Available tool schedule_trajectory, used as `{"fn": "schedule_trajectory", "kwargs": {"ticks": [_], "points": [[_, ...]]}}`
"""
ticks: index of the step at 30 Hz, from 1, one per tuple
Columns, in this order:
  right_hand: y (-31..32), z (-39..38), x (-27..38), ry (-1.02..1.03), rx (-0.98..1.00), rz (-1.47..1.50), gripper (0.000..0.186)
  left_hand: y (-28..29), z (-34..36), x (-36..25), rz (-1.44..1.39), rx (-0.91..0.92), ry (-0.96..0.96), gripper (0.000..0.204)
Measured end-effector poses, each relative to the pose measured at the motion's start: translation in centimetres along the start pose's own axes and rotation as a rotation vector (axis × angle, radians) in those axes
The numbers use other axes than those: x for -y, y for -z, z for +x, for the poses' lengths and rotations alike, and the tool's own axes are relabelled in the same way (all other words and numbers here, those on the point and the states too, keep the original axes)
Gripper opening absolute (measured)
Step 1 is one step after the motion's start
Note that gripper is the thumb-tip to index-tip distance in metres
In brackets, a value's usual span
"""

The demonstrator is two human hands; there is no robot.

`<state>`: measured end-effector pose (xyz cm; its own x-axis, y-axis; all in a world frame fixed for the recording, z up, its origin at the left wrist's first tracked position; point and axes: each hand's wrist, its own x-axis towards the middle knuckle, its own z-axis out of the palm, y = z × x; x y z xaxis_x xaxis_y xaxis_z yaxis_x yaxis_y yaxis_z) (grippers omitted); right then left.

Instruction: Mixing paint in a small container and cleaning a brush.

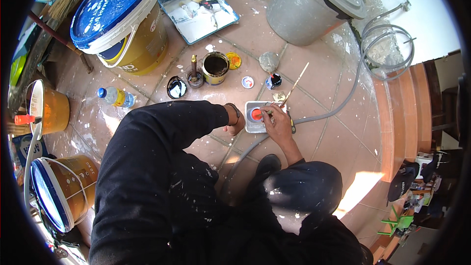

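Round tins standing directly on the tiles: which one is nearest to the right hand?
The small tin beside the grey stone, its label blue and white. The larger tin, farther left, stands farther from the right hand.

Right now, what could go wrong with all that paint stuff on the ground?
The right hand holds a thin brush close to red paint, so it might get smeared. The grey hose runs right by the small tray; a tug could knock it. The dark can stands open, so a bump could spill anything inside.
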<state>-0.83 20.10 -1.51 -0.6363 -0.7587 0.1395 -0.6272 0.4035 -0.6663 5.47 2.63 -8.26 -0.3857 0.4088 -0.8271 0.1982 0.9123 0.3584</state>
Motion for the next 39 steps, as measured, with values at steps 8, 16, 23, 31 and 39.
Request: {"fn": "schedule_trajectory", "kwargs": {"ticks": [8, 16, 23, 31, 39], "points": [[-0.1, -0.1, -0.2, 0.008, 0.011, 0.006, 0.011, 0.1, -0.3, 0.0, 0.001, -0.013, -0.002, 0.023], [0.0, 0.0, -0.2, 0.031, -0.006, 0.001, 0.011, 0.1, -0.2, 0.0, 0.004, -0.021, 0.006, 0.023], [0.2, 0.0, 0.1, 0.014, 0.052, 0.023, 0.012, 0.0, 0.2, 0.1, 0.004, -0.007, -0.017, 0.023], [0.3, 0.1, 0.0, 0.017, 0.1, -0.047, 0.013, -0.2, 0.2, 0.3, 0.01, -0.01, -0.011, 0.024], [0.3, 0.3, 0.0, 0.035, 0.119, -0.046, 0.013, -0.3, 0.8, 0.4, 0.021, -0.016, 0.003, 0.025]]}}
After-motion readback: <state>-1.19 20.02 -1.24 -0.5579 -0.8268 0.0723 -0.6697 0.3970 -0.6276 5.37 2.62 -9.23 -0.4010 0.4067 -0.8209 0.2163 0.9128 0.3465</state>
